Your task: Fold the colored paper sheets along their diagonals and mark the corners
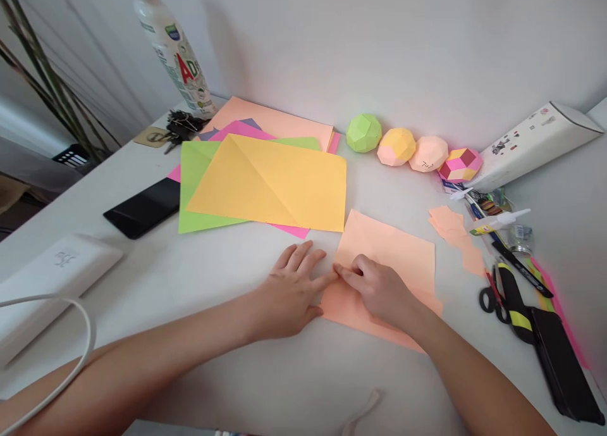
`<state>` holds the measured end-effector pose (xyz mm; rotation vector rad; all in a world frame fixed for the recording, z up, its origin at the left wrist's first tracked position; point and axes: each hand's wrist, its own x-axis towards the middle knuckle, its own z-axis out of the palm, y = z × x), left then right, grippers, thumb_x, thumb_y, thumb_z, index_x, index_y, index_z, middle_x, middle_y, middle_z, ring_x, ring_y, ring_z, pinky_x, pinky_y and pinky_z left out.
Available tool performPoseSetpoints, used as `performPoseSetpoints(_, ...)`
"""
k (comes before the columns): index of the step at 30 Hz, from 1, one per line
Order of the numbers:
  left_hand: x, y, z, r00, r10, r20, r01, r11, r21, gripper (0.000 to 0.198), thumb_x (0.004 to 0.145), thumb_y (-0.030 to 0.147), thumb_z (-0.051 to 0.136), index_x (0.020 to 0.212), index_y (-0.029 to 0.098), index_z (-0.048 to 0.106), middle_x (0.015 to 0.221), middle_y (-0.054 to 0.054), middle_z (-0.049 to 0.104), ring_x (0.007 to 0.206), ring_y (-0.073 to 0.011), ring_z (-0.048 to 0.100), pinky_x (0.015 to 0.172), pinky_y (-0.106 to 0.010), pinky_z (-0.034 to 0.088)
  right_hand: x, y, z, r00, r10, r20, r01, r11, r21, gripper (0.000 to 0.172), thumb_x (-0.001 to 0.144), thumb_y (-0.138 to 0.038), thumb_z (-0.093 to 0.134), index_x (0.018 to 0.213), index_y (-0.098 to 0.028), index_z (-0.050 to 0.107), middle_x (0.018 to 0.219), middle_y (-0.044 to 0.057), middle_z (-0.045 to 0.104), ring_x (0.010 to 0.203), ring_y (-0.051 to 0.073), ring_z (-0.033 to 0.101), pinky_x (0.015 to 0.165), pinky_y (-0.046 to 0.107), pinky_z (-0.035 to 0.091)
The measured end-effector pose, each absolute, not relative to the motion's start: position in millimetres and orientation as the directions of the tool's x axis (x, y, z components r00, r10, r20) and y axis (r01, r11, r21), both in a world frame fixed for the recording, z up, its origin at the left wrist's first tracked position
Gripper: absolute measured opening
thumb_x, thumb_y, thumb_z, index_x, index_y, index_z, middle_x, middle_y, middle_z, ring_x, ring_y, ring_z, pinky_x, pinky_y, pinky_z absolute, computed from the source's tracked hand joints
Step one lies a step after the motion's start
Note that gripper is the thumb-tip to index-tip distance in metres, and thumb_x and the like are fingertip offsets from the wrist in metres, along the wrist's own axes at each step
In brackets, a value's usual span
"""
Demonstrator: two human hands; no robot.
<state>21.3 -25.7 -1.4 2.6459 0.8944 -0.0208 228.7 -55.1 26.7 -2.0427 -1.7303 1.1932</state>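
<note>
A peach sheet of paper (403,249) lies on the white table, with a crease or overlapping layer across its lower part. My left hand (291,290) rests flat at the paper's left edge, fingers spread, its index fingertip touching that edge. Over the sheet, my right hand (379,290) is curled, its fingertips pressed down on the left edge beside my left index finger. Whether the right fingers pinch the paper or only press on it is hard to make out. Just behind my hands, a yellow sheet (284,183) tops a stack with a green sheet (194,189).
Behind are paper polyhedra, one green (363,133). On the right lie peach scraps (448,224), scissors (496,300), a cutter (516,303) and a black case (566,366). A phone (147,208), a white power bank (57,284) with cable, keys and a bottle (175,56) stand left.
</note>
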Motion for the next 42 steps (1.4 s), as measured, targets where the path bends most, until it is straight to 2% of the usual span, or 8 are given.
performPoseSetpoints(4,24,-19,13,0.795,0.554,-0.246,0.606,-0.713,0.352,0.059,0.090,0.044,0.051,0.144,0.029,0.033,0.152,-0.016,0.024,0.142,-0.0414,0.004,0.109,-0.059,0.017,238,-58,20,-0.124,0.954,-0.275,0.809,-0.064,-0.585,0.034,0.094,-0.049,0.036,0.074,-0.024,0.048,0.063,-0.003,0.045,0.056,0.015,0.045,0.050,0.027,0.036)
performPoseSetpoints(6,26,-17,17,0.787,0.547,-0.285,0.617,-0.696,0.368,0.059,0.089,0.045,0.050,0.144,0.029,0.033,0.155,-0.016,0.019,0.142,-0.0404,-0.001,0.110,-0.060,0.013,241,-63,18,-0.181,0.964,-0.197,0.823,0.039,-0.567,0.026,0.095,-0.040,0.038,0.083,-0.025,0.056,0.074,0.001,0.052,0.067,0.018,0.050,0.059,0.031,0.040)
performPoseSetpoints(8,28,-16,20,0.777,0.535,-0.333,0.630,-0.675,0.385,0.059,0.089,0.045,0.050,0.144,0.030,0.033,0.157,-0.014,0.012,0.142,-0.0386,-0.007,0.111,-0.060,0.009,240,-71,15,-0.307,0.951,-0.038,0.827,0.247,-0.505,0.019,0.094,-0.029,0.042,0.090,-0.025,0.060,0.085,0.004,0.057,0.082,0.020,0.052,0.070,0.034,0.041)
performPoseSetpoints(10,29,-14,22,0.763,0.516,-0.389,0.645,-0.655,0.394,0.061,0.088,0.047,0.049,0.145,0.031,0.033,0.159,-0.011,0.006,0.142,-0.0374,-0.011,0.112,-0.059,0.004,234,-82,13,-0.527,0.831,0.177,0.774,0.556,-0.305,0.018,0.093,-0.018,0.046,0.090,-0.023,0.063,0.084,0.005,0.057,0.084,0.020,0.050,0.072,0.033,0.039)
performPoseSetpoints(13,30,-13,24,0.743,0.503,-0.441,0.664,-0.638,0.391,0.065,0.087,0.049,0.049,0.146,0.031,0.029,0.159,-0.008,0.000,0.141,-0.0358,-0.015,0.113,-0.058,-0.001,219,-96,10,-0.733,0.640,0.229,0.651,0.758,-0.034,0.018,0.088,-0.008,0.049,0.088,-0.018,0.064,0.077,0.004,0.054,0.076,0.017,0.046,0.066,0.030,0.037)
performPoseSetpoints(18,30,-14,24,0.745,0.505,-0.436,0.662,-0.639,0.391,0.065,0.088,0.050,0.046,0.148,0.030,0.026,0.159,-0.007,-0.004,0.141,-0.0333,-0.018,0.113,-0.056,-0.005,208,-102,10,-0.746,0.634,0.202,0.647,0.762,-0.001,0.023,0.089,-0.006,0.045,0.096,-0.016,0.065,0.078,0.006,0.055,0.080,0.018,0.046,0.070,0.031,0.039)
performPoseSetpoints(32,28,-15,14,0.763,0.504,-0.404,0.641,-0.667,0.380,0.067,0.089,0.054,0.042,0.148,0.031,0.023,0.158,-0.005,-0.007,0.140,-0.0321,-0.021,0.112,-0.057,-0.005,215,-102,8,-0.753,0.639,0.154,0.649,0.761,0.015,0.019,0.089,-0.006,0.046,0.090,-0.016,0.062,0.078,0.004,0.053,0.080,0.017,0.044,0.070,0.030,0.041)
performPoseSetpoints(42,29,-16,19,0.759,0.501,-0.416,0.641,-0.686,0.344,0.066,0.089,0.051,0.042,0.149,0.029,0.023,0.157,-0.006,-0.008,0.140,-0.0326,-0.020,0.113,-0.057,-0.005,229,-111,13,-0.757,0.635,0.154,0.642,0.766,-0.005,0.018,0.089,-0.005,0.046,0.087,-0.014,0.061,0.084,0.007,0.056,0.088,0.019,0.048,0.074,0.032,0.044)
